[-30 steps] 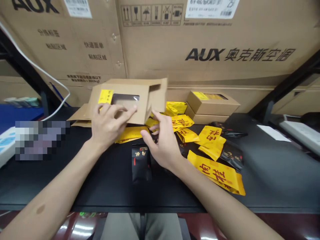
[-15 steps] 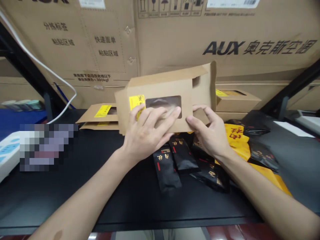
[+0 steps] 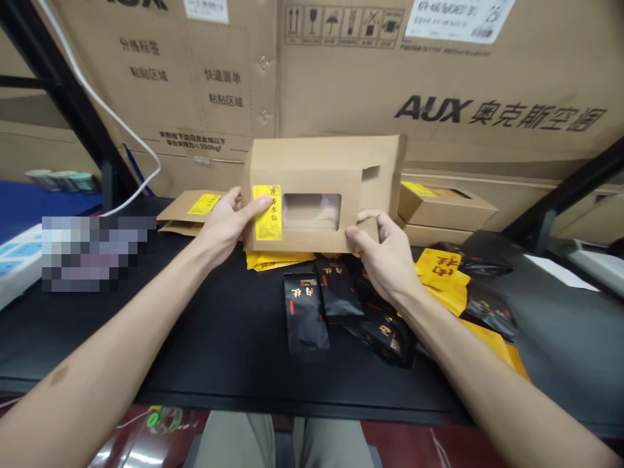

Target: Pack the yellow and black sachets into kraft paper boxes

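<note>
Here, both hands — left [image 3: 229, 218] and right [image 3: 385, 250] — pinch the cardboard box [image 3: 312, 156] at opposite ends, fingers closed on it.

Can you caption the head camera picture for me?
Left hand and right hand hold a box near black packets.

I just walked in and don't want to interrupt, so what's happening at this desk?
The left hand and right hand hold a windowed cardboard box, its right end open. Black packets and yellow packets lie on the black desk below.
</note>
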`<state>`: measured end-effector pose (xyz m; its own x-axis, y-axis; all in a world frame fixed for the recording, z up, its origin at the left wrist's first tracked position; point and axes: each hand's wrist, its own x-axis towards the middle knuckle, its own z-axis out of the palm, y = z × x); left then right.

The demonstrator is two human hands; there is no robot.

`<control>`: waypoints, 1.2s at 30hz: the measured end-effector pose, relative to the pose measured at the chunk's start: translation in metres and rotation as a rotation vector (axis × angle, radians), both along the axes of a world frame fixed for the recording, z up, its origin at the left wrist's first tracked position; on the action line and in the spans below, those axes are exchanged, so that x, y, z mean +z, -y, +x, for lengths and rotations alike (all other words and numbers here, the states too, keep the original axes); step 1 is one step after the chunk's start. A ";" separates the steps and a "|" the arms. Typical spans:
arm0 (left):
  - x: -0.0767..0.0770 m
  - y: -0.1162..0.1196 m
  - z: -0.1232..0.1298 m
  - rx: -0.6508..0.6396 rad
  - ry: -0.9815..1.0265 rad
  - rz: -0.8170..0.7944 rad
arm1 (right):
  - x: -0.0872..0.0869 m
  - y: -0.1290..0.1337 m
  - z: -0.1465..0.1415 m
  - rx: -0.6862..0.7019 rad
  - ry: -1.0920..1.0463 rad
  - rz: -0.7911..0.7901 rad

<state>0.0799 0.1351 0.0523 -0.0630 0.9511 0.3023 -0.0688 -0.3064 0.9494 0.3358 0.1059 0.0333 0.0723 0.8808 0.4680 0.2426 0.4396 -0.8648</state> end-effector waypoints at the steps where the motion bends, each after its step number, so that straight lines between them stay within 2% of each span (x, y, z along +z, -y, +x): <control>1: 0.000 0.003 0.002 -0.063 0.038 -0.021 | 0.001 0.000 0.000 -0.003 -0.018 -0.010; 3: -0.001 0.007 0.008 -0.106 0.059 -0.030 | 0.003 0.000 0.000 -0.003 -0.026 -0.015; 9: -0.005 0.008 0.012 -0.098 0.037 -0.022 | 0.008 0.002 -0.001 -0.010 0.069 0.037; 15: -0.003 0.005 0.010 0.052 0.022 -0.014 | 0.006 0.000 -0.001 -0.091 0.103 0.019; 18: -0.003 0.003 0.009 0.079 0.023 -0.009 | 0.006 -0.002 0.001 -0.122 0.075 0.037; 22: -0.003 -0.001 0.004 0.143 0.108 0.018 | 0.007 -0.003 0.003 -0.134 0.011 0.076; 24: 0.000 -0.002 0.000 0.157 0.174 0.012 | 0.009 -0.003 0.002 -0.124 -0.099 0.082; 26: 0.003 -0.001 -0.002 0.116 0.225 -0.034 | 0.012 -0.003 0.001 -0.089 -0.280 0.057; 30: 0.008 0.004 0.001 -0.077 0.311 -0.127 | 0.021 0.001 0.000 0.051 -0.582 -0.009; 33: 0.008 0.010 0.008 -0.115 0.381 -0.118 | 0.026 0.006 -0.002 0.172 -0.601 -0.071; 36: 0.007 0.016 0.017 -0.130 0.359 -0.090 | 0.025 0.011 -0.007 0.255 -0.531 -0.173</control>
